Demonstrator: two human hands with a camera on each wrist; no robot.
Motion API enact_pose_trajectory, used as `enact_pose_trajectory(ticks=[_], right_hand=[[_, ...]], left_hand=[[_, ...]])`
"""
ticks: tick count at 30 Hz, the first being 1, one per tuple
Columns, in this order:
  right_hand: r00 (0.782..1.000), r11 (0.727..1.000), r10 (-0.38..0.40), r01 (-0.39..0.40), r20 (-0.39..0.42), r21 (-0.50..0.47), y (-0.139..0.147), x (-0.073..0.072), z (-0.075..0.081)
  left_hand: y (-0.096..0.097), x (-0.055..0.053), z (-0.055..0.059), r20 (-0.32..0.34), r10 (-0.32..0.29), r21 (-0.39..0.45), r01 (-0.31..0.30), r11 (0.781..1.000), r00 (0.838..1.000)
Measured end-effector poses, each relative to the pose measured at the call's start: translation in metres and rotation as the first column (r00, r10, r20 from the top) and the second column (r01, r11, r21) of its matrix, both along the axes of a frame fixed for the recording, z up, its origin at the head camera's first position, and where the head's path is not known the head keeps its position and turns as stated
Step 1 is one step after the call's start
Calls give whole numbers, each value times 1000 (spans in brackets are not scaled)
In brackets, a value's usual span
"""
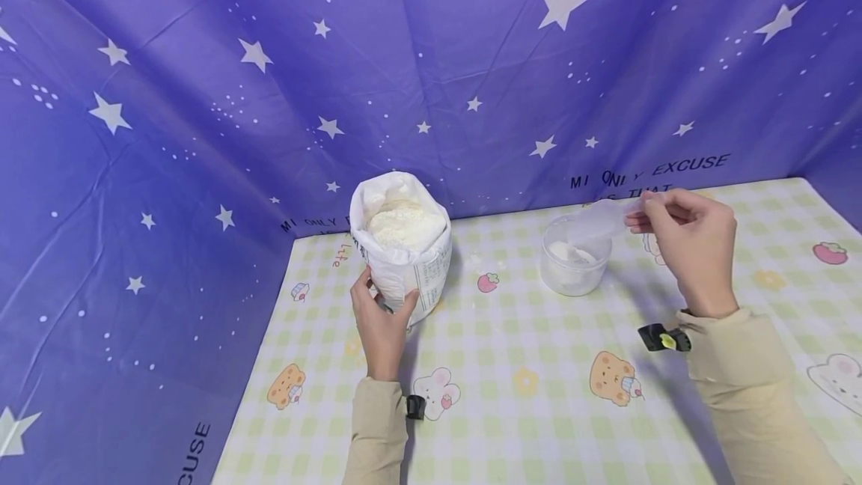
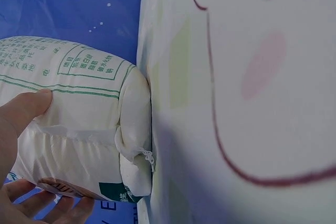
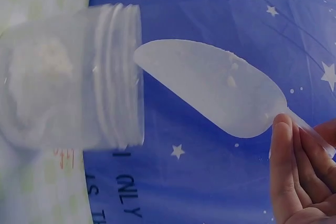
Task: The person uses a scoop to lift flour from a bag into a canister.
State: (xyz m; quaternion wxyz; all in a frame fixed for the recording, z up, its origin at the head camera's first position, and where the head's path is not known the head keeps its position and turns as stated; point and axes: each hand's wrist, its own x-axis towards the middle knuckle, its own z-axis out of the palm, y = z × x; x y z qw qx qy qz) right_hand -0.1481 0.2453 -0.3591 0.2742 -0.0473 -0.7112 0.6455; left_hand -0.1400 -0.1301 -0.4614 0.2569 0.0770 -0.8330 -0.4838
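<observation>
An open flour bag (image 1: 400,245), white with green print, stands upright on the table and is filled high with off-white powder. My left hand (image 1: 385,324) grips its lower side, thumb on the printed face (image 2: 68,72) and fingers round the other side. To the right stands a clear plastic jar (image 1: 575,275) without a lid, some white powder at its bottom. My right hand (image 1: 697,245) pinches the handle of a translucent scoop (image 3: 210,85), whose tip is at the jar's threaded rim (image 3: 119,77). A few bits of powder cling to the scoop.
A checked tablecloth (image 1: 512,425) with cartoon prints covers the table. Purple star-patterned curtains (image 1: 417,66) hang behind it and along the left side. Faint white specks (image 1: 474,260) lie on the cloth between bag and jar.
</observation>
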Motion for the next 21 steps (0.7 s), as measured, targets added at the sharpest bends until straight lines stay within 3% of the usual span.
enact_pose_trajectory(ticks=[4, 7, 21], right_hand=[[991, 975, 95, -112, -98, -193, -5, -2, 3], [984, 959, 122, -150, -128, -240, -10, -4, 4], [975, 960, 124, -165, -184, -225, -44, -18, 15]], left_hand=[[0, 0, 0, -7, 2, -13, -2, 1000, 1000], [0, 0, -1, -9, 2, -15, -2, 1000, 1000], [-1, 1, -1, 12, 2, -7, -2, 1000, 1000]])
